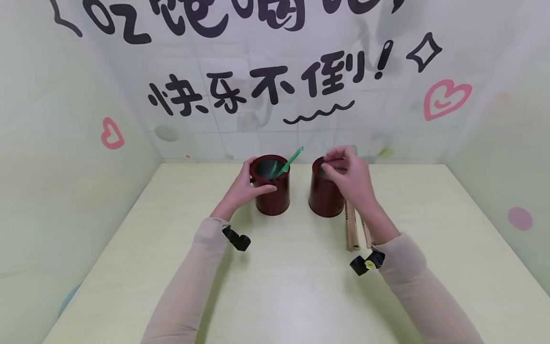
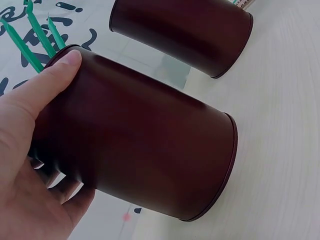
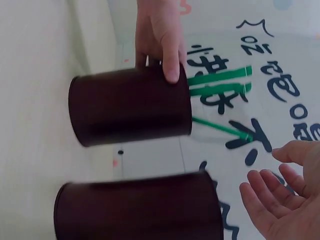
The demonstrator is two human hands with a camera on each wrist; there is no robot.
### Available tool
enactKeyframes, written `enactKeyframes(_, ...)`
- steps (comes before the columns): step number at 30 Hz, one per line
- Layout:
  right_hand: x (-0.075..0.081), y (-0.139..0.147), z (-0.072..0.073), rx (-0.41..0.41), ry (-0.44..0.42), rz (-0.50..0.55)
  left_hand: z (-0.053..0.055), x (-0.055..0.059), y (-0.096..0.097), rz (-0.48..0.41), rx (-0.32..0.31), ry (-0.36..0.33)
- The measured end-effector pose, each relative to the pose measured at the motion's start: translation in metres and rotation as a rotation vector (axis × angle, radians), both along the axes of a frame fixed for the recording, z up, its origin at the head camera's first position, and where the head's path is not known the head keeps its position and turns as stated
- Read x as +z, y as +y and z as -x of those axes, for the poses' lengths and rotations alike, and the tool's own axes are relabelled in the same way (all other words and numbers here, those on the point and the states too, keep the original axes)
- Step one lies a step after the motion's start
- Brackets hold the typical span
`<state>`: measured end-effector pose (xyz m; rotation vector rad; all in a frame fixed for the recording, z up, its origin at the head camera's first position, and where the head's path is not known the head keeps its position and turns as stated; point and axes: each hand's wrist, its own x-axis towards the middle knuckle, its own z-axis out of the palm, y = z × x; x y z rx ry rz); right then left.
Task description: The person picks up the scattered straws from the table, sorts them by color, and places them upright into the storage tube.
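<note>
Three green sticks [image 3: 220,75] in one dark-red canister [image 3: 130,106], a second canister [image 3: 138,210] nearby

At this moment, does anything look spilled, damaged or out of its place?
Nothing stands out: both dark red cups stand upright, with no visible dent or spill. The green sticks lean unevenly in the cup the left hand holds, but that looks ordinary. The wooden strips are partly hidden, so I cannot judge them.

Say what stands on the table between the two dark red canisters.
Nothing: the head view shows bare tabletop between the left canister and the right canister.
</note>
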<state>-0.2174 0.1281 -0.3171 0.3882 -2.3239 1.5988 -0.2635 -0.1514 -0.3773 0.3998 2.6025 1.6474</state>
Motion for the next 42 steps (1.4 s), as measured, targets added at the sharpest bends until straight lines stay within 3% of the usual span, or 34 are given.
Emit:
enactKeyframes(6,-0.014,0.033,-0.003,-0.085,0.007,-0.076,0.0,0.001,0.0,0.004,-0.004,0.009)
enactKeyframes(17,-0.037,0.08,-0.009,-0.208,-0.072,-0.203,-0.002,0.002,0.0,0.0,-0.002,-0.006)
enactKeyframes(26,-0.054,0.115,-0.005,-0.108,-0.35,-0.333,0.0,0.002,-0.001,0.002,0.001,-0.007)
enactKeyframes(32,-0.066,0.128,0.001,-0.044,-0.542,-0.336,-0.001,0.001,-0.001,-0.002,0.004,-0.007)
enactKeyframes(37,-0.07,0.135,0.002,0.055,-0.716,-0.323,0.0,0.002,-0.001,-0.013,-0.002,-0.003)
enactKeyframes(42,-0.078,0.138,0.001,0.107,-0.812,-0.425,-0.001,0.001,-0.001,-0.015,-0.002,-0.001)
